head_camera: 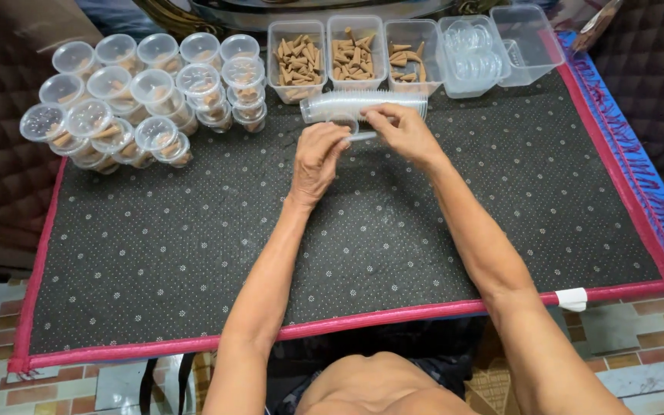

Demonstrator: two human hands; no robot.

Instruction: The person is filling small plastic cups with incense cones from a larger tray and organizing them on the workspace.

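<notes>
Both hands meet at the far middle of a dark dotted mat point(194, 246). My left hand point(318, 157) pinches the rim of a small clear plastic cup point(347, 125) at the end of a lying stack of nested clear cups point(363, 104). My right hand point(403, 132) rests on the same stack from the right, fingers curled on its rim. Just behind the stack stand three clear tubs of brown incense cones point(297, 61), point(355, 58), point(407, 65).
Several lidded clear cups filled with cones point(140, 96) are piled at the far left. A tub of clear lids point(472, 55) and an empty tub point(528, 42) stand at the far right. The mat has a pink border point(393, 313) and lies over a brick-pattern floor.
</notes>
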